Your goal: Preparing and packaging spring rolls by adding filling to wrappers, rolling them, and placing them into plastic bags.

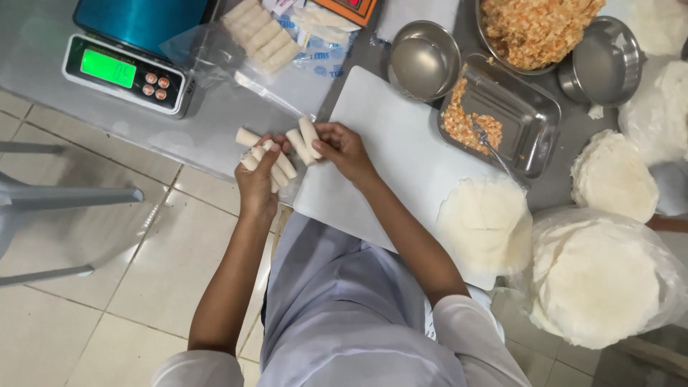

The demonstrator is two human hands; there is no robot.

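left hand (256, 179) is curled around a small bundle of pale spring rolls (276, 159), fingers wrapped over several at once, one roll sticking out to the left. right hand (342, 147) pinches one or two more rolls (304, 141) between thumb and fingertips, held just beside the bundle. both hands sit at the near edge of the tabletop (208, 136), at the left corner of a white cutting board (390, 143).

the rolls look light, soft and a bit tacky, thin wrapper skin, likely easy to dent or tear if squeezed. best held along the middle with a loose wrap, not by the ends where the folds could open. stacked side by side they probably roll against each other, so a cupped palm suits better than a tight pinch.

around: digital scale (125, 72) with green display, clear bag of finished rolls (261, 36), metal tray (502, 115) with orange filling and a spoon, steel bowls (424, 59), stacks of round white wrappers (484, 226) on the right.
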